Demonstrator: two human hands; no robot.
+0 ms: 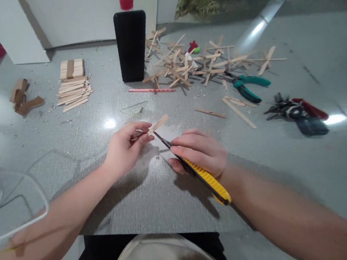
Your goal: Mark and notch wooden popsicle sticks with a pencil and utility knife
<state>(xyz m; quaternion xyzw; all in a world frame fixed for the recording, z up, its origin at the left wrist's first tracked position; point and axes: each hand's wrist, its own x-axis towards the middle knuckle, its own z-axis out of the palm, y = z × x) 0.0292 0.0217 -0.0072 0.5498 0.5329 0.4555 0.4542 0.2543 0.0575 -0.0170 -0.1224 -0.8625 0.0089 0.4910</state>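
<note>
Between the fingertips of my left hand (126,144) is a wooden craft stick (160,124), its free end pointing up and to the right. My fingers hide its other end. My right hand (200,150) is closed around a yellow and black utility knife (207,178). The dark blade (161,139) reaches toward the stick, its tip at or very near the pinched part; whether it touches I cannot tell. Both hands are just above the grey table (132,215). Beyond them lie a pink pencil (151,90) and a single short stick (210,113).
A dark phone (132,46) leans upright against a red-capped bottle (126,0). Crossed stick pieces (179,66) are heaped at the back. Green-handled pliers (247,86) and a red-handled punch tool (296,112) lie right. Stacked craft sticks (74,90) lie left; a white cable (40,187) loops nearby.
</note>
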